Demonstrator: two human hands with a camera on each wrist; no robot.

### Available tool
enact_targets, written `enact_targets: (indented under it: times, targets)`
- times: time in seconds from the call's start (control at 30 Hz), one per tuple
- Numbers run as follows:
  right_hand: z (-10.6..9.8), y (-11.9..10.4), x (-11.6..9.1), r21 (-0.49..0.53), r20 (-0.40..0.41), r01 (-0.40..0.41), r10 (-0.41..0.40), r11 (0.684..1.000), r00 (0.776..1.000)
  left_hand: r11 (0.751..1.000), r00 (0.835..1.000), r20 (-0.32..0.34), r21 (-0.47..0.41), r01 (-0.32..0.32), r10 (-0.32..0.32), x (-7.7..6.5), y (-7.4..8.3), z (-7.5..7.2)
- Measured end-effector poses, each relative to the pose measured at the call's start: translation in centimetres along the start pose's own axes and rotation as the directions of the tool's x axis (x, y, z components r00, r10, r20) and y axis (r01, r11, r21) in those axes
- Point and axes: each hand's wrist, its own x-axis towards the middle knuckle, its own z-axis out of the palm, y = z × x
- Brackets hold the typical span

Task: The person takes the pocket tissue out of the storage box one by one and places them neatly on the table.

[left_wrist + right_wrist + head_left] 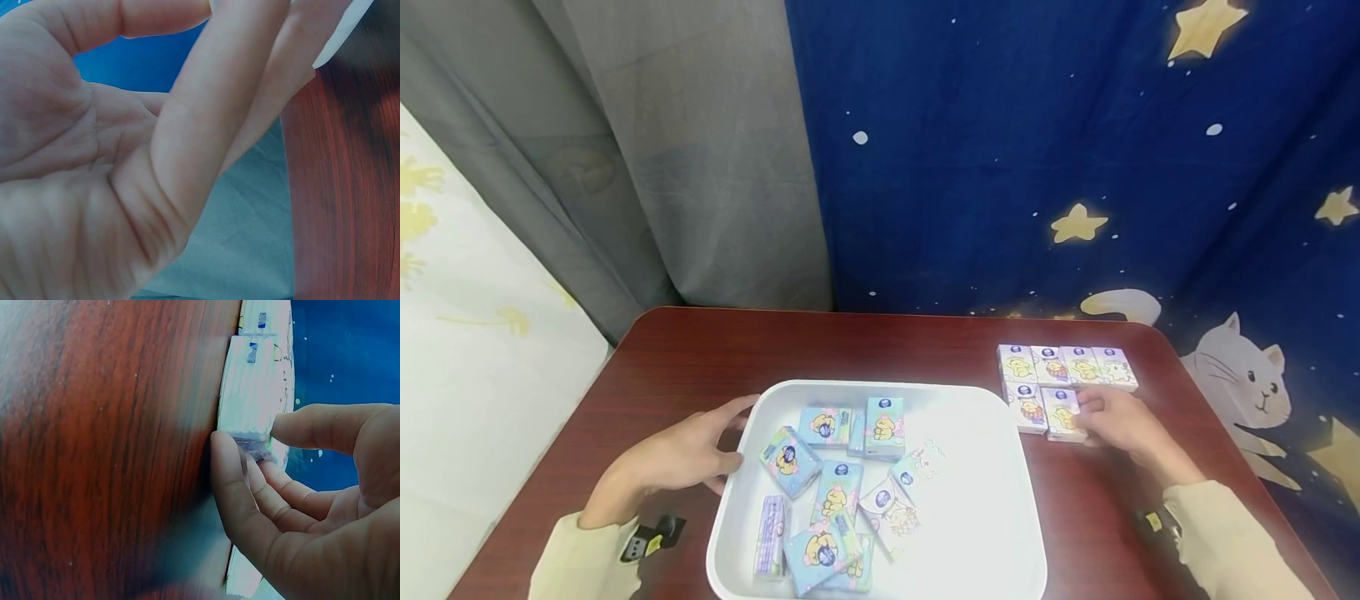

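Note:
My right hand [1120, 421] pinches a small white-and-purple tissue pack [1063, 414] by its right end, between thumb and fingers. The pack lies flat at the end of the front row, beside another tissue pack [1026, 407]. In the right wrist view, fingers and thumb close around the end of the held pack [247, 394]. My left hand [688, 450] touches the left rim of a white tray [985, 500] with spread fingers. In the left wrist view, the left hand [125, 144] is large, and only a sliver of tray edge [344, 31] shows.
Blue tissue packs [837, 492] lie jumbled in the tray's left half, with a purple pack [771, 537] on its side and white ones [891, 517] near the middle. A back row of tissue packs [1082, 367] stands on the brown table [887, 346]. Curtains [940, 208] hang behind.

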Motion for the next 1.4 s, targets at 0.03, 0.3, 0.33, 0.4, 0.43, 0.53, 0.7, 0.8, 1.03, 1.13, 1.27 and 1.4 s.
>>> enact_targets:
  times: [0.03,0.3,0.33,0.4,0.43,0.53,0.7,0.8,1.03,1.13,1.27,1.4]
  targets:
    - [0.01,-0.01,0.03,0.001,-0.001,0.001,-0.001,1.000,1.000,1.000,1.000,0.000,-0.001,0.000,0.000,-0.01,-0.01,0.00]
    - [0.14,0.00,0.19,0.027,0.000,-0.010,0.010,1.000,1.000,1.000,1.000,-0.001,0.013,-0.005,0.005,-0.04,0.09,0.06]
    - [0.14,-0.01,0.21,0.030,-0.003,-0.008,0.008,1.000,1.000,1.000,1.000,-0.003,0.020,-0.007,0.007,-0.03,0.11,0.06]
    - [0.14,-0.03,0.28,0.035,-0.007,-0.003,0.004,0.999,1.000,0.999,1.000,-0.007,0.032,-0.009,0.010,-0.02,0.12,0.06]
    - [0.15,-0.03,0.30,0.037,-0.010,-0.001,0.002,0.999,1.000,0.999,1.000,-0.009,0.037,-0.010,0.010,-0.02,0.12,0.05]
    - [0.16,-0.06,0.35,0.039,-0.012,0.005,-0.004,0.999,1.000,0.999,1.000,-0.010,0.040,-0.010,0.011,-0.03,0.12,0.04]
    - [0.09,-0.08,0.42,0.033,-0.007,-0.001,0.001,0.999,1.000,0.999,1.000,-0.008,0.032,-0.007,0.007,-0.07,0.17,0.05]
    - [0.08,-0.08,0.42,0.036,-0.008,0.000,0.001,0.999,1.000,0.999,1.000,-0.010,0.039,-0.007,0.007,-0.11,0.26,0.10]
    - [-0.08,-0.09,0.37,0.040,-0.008,-0.003,0.003,0.999,1.000,0.999,1.000,-0.008,0.030,-0.010,0.010,-0.19,0.40,0.14]
    - [-0.16,0.06,0.32,0.068,-0.008,-0.003,0.003,0.998,1.000,1.000,1.000,-0.005,0.019,-0.016,0.016,-0.17,0.40,0.14]
    - [-0.42,0.15,0.11,0.097,-0.013,-0.020,0.022,0.995,1.000,1.000,1.000,-0.001,0.014,-0.021,0.021,-0.09,0.32,0.14]
    - [-0.83,-0.18,-0.23,0.100,-0.047,-0.034,0.039,0.994,0.998,0.999,1.000,-0.005,0.029,-0.025,0.025,-0.04,0.24,0.08]
